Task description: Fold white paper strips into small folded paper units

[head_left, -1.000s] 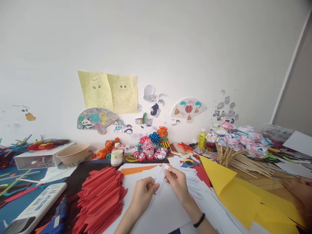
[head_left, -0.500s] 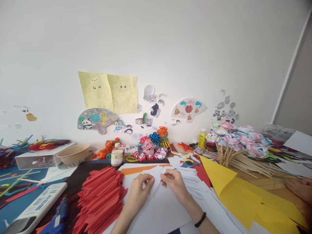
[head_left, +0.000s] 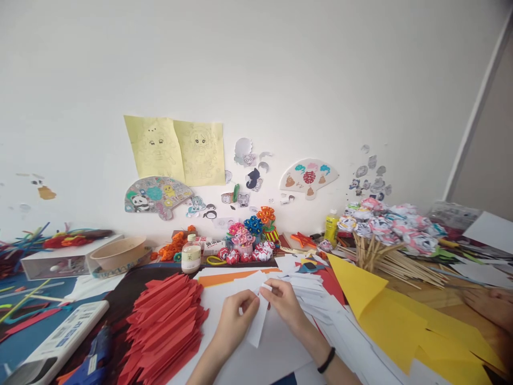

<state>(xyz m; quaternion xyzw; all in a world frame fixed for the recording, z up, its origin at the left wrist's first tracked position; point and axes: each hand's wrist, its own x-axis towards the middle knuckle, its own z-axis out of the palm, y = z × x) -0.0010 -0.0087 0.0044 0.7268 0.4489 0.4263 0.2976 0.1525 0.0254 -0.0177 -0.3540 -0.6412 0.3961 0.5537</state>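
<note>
My left hand (head_left: pixel 236 321) and right hand (head_left: pixel 284 302) pinch one white slip (head_left: pixel 258 318) at lower centre, half folded; red pile (head_left: pixel 164 326) looks done, white stack (head_left: pixel 320 299) waits.

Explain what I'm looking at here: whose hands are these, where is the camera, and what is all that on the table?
There is no machine here. A person wears a camera on the head, looking forward and down, so the two hands at the bottom are their own. The left hand and right hand pinch a white paper strip between them, over white sheets. To the left lies a pile of folded red paper; to the right, yellow sheets and paper flowers on wooden sticks. A small bottle and a bowl stand further back. Drawings hang on the wall. At the far right edge, another person's hand rests on the table.
</note>
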